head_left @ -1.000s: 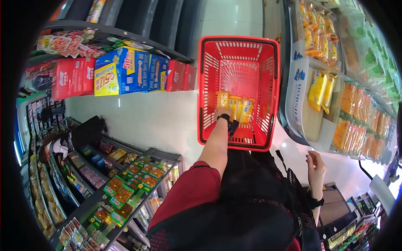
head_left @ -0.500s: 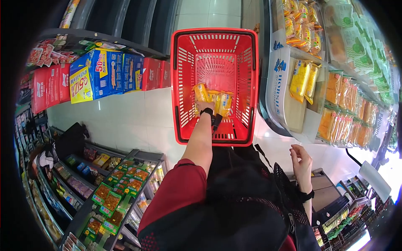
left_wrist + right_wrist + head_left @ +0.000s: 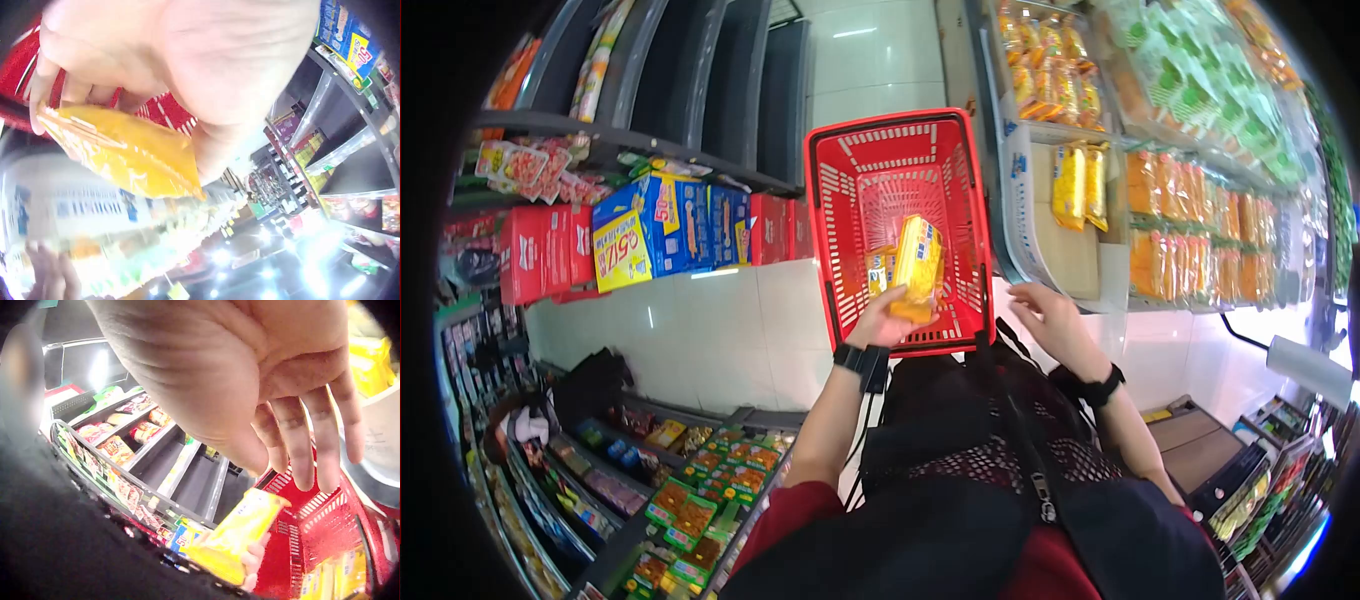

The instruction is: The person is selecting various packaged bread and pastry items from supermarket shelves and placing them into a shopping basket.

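Observation:
My left hand grips a yellow snack packet and holds it above the near end of the red shopping basket on the floor. In the left wrist view the fingers curl round the yellow packet. More yellow packets lie in the basket under it. My right hand hovers with fingers spread, just right of the basket's near corner and holding nothing. The right wrist view shows those loose fingers above the held packet and the basket.
A shelf unit on the right carries yellow and orange packets, close beside the basket. Blue and red boxes stand on the left shelving. A low rack of snacks is at my lower left. White floor tiles lie between.
My left hand has lifted a yellow packet out of the basket toward me. My right hand has moved up and left, close to the basket's near corner. The view has shifted.

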Motion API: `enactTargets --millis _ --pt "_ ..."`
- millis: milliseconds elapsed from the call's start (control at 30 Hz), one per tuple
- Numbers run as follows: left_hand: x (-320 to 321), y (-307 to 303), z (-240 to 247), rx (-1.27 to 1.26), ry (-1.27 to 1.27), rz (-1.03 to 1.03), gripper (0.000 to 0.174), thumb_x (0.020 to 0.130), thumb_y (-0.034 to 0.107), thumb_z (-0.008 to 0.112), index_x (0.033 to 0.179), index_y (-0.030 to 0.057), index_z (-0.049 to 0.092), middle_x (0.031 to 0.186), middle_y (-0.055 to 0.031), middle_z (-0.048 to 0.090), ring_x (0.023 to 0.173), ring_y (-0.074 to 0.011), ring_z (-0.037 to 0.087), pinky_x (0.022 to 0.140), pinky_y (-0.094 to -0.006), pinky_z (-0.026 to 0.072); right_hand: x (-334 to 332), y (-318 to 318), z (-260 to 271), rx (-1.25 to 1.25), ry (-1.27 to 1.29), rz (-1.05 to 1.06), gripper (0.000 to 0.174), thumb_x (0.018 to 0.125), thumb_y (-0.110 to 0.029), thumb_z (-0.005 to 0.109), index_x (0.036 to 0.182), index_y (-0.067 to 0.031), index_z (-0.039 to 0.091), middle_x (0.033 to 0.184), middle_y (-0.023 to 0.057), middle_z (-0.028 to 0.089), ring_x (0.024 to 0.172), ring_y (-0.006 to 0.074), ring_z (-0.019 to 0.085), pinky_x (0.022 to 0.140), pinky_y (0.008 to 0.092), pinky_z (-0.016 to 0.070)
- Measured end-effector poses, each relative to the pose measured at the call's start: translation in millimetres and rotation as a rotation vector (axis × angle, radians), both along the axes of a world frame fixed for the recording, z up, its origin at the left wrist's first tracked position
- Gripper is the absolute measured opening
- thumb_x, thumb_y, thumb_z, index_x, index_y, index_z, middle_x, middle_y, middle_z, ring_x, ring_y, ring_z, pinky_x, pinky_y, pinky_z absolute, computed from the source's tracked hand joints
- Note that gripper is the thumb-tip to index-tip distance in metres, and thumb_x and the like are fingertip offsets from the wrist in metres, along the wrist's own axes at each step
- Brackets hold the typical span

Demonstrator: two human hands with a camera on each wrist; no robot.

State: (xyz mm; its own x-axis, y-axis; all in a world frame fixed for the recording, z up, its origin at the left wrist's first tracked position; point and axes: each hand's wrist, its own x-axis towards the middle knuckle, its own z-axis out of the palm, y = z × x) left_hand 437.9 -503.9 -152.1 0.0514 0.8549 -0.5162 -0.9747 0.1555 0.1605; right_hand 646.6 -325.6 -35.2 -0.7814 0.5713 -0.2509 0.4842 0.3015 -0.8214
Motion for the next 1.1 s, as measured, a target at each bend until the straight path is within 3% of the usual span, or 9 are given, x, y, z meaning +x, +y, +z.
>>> enactTargets --millis 133,233,333,433,600,667,833,1000,1100 --pt "7.2 14.0 61.3 0.338 0.167 -0.144 0.072 0.078 0.040 0.057 0.134 0.0025 0.032 0.118 -0.0181 0.048 0.107 -0.0272 0.051 0.094 -0.0462 0.0395 -35.1 2.0 -18.9 -0.354 0.064 0.107 0.051 0.087 -0.030 0.060 0.122 0.0045 0.046 0.104 0.0167 0.062 0.090 0.0212 0.062 0.079 0.0305 0.0486" --pt "9.1 36.5 78.1 0.494 0.110 -0.203 0.067 0.078 0.039 0.059 0.130 0.0018 0.037 0.114 -0.0180 0.051 0.103 -0.0268 0.053 0.092 -0.0437 0.0425 -53.6 7.7 8.8 -1.033 0.251 0.043 0.044 0.089 -0.026 0.059 0.119 0.0029 0.046 0.101 0.0116 0.061 0.080 0.0167 0.063 0.072 0.0296 0.0515" --pt "9.3 58.2 80.0 0.562 0.135 -0.288 0.062 0.080 0.036 0.061 0.126 0.0015 0.040 0.112 -0.0175 0.053 0.101 -0.0270 0.055 0.091 -0.0410 0.0448 -53.9 12.8 13.5 -1.130 0.375 -0.044 0.037 0.087 -0.022 0.061 0.115 0.0000 0.049 0.097 0.0090 0.061 0.074 0.0140 0.062 0.061 0.0273 0.0531" --pt "6.8 67.4 71.3 0.520 0.258 -0.415 0.059 0.084 0.037 0.058 0.128 0.0017 0.040 0.117 -0.0162 0.053 0.106 -0.0265 0.054 0.093 -0.0389 0.0436 -50.8 18.8 -0.3 -0.975 0.359 -0.114 0.036 0.085 -0.019 0.063 0.113 -0.0005 0.050 0.096 0.0075 0.062 0.073 0.0140 0.063 0.052 0.0257 0.0524" --pt "6.7 68.0 61.3 0.391 0.739 -0.603 0.060 0.093 0.044 0.044 0.134 0.0024 0.034 0.127 -0.0124 0.048 0.118 -0.0219 0.046 0.101 -0.0360 0.0350 -22.5 42.5 -12.3 -0.786 0.317 -0.223 0.038 0.081 -0.015 0.068 0.113 0.0002 0.055 0.108 0.0086 0.062 0.094 0.0155 0.060 0.086 0.0306 0.0469" --pt "2.6 69.3 72.1 0.355 0.889 -0.631 0.059 0.094 0.047 0.039 0.135 0.0064 0.035 0.126 -0.0100 0.048 0.114 -0.0198 0.048 0.100 -0.0339 0.0350 -10.1 64.9 2.4 -0.773 0.330 -0.371 0.036 0.081 -0.015 0.067 0.112 0.0008 0.055 0.106 0.0082 0.063 0.092 0.0156 0.061 0.083 0.0304 0.0489" --pt "-10.9 34.5 45.1 0.074 0.887 -0.456 0.048 0.094 0.033 0.047 0.130 0.0024 0.041 0.117 -0.0081 0.054 0.108 -0.0161 0.052 0.094 -0.0292 0.0389 7.0 135.5 3.9 -0.315 0.200 -0.531 0.035 0.079 -0.010 0.067 0.109 0.0025 0.054 0.101 0.0100 0.064 0.089 0.0158 0.063 0.078 0.0304 0.0512" --pt "-13.4 -1.8 17.2 -0.070 1.030 -0.369 0.046 0.090 0.023 0.056 0.128 -0.0003 0.042 0.114 -0.0103 0.054 0.104 -0.0148 0.052 0.093 -0.0286 0.0410 -19.0 187.4 -61.4 0.150 -0.204 -0.358 0.049 0.069 -0.028 0.073 0.101 0.0054 0.056 0.094 0.0206 0.064 0.088 0.0283 0.064 0.078 0.0358 0.0499" --pt "-8.4 -19.9 7.1 -0.140 1.052 -0.332 0.045 0.088 0.017 0.060 0.125 -0.0009 0.044 0.112 -0.0099 0.055 0.104 -0.0153 0.052 0.091 -0.0281 0.0424 -51.4 186.8 -75.9 0.232 -0.378 -0.354 0.056 0.065 -0.038 0.073 0.097 0.0050 0.056 0.093 0.0250 0.063 0.088 0.0352 0.063 0.078 0.0396 0.0494"
